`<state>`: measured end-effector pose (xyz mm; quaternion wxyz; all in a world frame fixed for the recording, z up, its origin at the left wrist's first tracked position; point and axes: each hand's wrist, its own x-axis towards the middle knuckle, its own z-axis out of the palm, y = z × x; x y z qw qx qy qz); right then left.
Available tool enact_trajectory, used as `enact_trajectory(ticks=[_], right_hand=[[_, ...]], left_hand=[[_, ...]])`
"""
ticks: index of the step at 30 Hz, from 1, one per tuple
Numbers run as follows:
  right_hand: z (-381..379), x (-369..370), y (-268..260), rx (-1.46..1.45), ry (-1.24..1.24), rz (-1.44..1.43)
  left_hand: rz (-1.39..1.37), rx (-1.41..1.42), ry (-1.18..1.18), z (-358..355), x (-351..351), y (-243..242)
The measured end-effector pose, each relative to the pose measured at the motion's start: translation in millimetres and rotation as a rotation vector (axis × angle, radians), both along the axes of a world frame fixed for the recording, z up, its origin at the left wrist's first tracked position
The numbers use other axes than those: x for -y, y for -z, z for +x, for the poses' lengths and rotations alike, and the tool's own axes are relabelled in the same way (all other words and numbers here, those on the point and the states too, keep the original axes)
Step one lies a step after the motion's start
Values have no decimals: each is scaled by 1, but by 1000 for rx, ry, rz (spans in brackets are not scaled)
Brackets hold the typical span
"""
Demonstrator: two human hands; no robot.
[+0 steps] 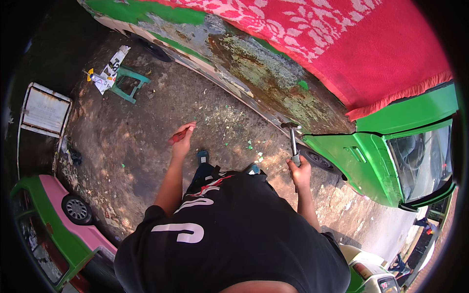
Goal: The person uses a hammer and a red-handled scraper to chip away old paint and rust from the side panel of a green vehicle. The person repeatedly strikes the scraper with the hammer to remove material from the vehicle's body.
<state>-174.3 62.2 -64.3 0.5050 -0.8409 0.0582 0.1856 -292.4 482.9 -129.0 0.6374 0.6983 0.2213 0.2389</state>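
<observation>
My left hand (183, 143) is closed around the red handle (176, 137) of a small tool, whose working end I cannot make out. In my right hand (302, 172) is a hammer (293, 141), gripped by its grey handle with the metal head up. That head is close to the lower edge of a green vehicle's side in the picture; whether they touch is unclear. The vehicle's side panel (256, 75) is stripped in patches to rust, bare metal and old filler. A red patterned cloth (381, 62) drapes over its upper part.
Paint flakes (250, 146) litter the stained ground. A teal plastic stool (128, 84) stands by a spray can (96, 77). At left are a framed white sign (45, 110) and a green-and-pink car (47, 227). The green vehicle door (359, 157) and a white-and-green car (370, 267) flank my right.
</observation>
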Motion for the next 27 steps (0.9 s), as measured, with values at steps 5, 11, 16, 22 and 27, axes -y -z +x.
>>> enact_trajectory(ticks=[5,11,16,22,27], right_hand=[[-20,-73,-21,-12,131,76],[-50,-139,-50,20,227,-6],[-76,-157,-59,-34,340,-49],[-102,-146,-39,-162,489,-41],[-89,-126,13,-282,499,31]], left_hand=[[-134,15,10,-15,-66,13],[-96,37,226,23,-119,23],[475,168,653,110,-97,9],[591,67,1156,198,-37,9],[437,38,1189,233,-14,63]])
